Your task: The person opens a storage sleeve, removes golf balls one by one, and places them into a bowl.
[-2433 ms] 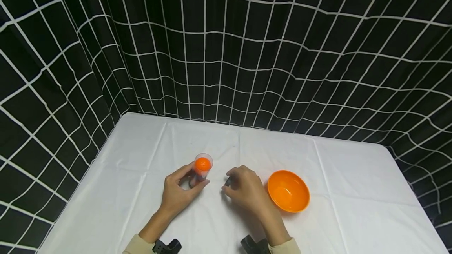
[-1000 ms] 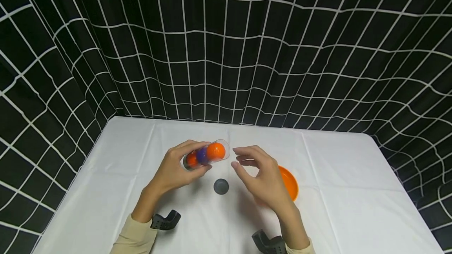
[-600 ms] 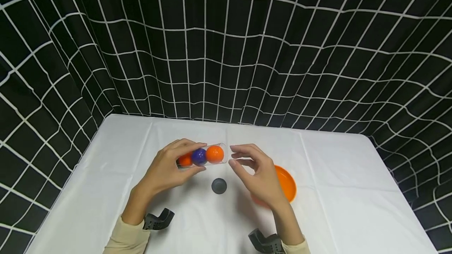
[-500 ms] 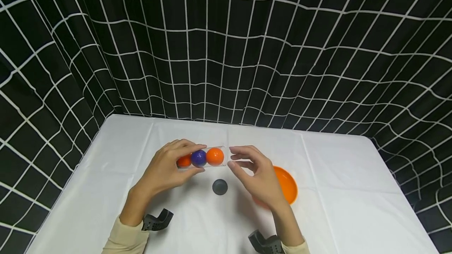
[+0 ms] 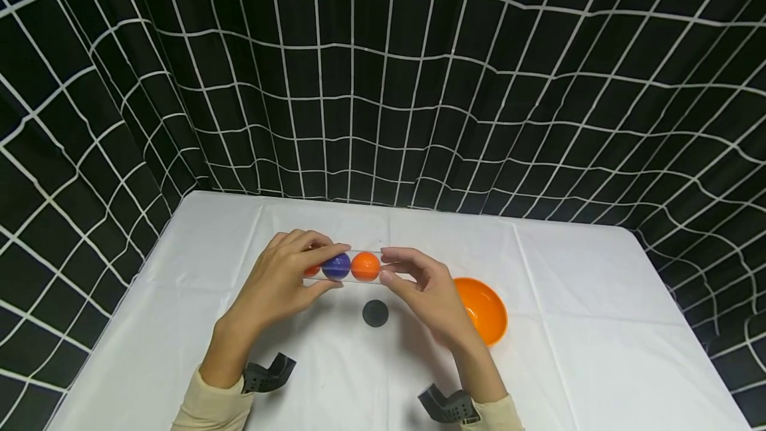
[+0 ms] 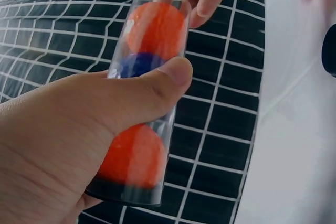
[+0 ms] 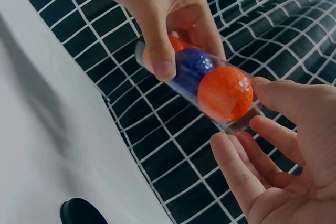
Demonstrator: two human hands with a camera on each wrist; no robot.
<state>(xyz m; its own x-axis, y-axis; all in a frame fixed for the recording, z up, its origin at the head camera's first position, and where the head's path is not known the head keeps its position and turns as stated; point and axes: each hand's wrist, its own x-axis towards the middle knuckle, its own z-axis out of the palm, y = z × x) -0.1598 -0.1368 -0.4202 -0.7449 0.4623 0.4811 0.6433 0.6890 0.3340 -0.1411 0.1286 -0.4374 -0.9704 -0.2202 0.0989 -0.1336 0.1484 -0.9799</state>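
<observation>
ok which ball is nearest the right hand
The orange ball by the right hand; the purple ball comes next, and the other orange ball is farthest along the clear tube.

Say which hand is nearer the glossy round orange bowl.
Right: the right hand is just left of the bowl in the head view; the left hand is farther left, gripping the clear tube.

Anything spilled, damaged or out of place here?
Nothing stands out: three balls line up inside the clear tube, held sideways in the left hand; the dark round cap rests on the table, and the orange bowl sits upright. No damage shows.
</observation>
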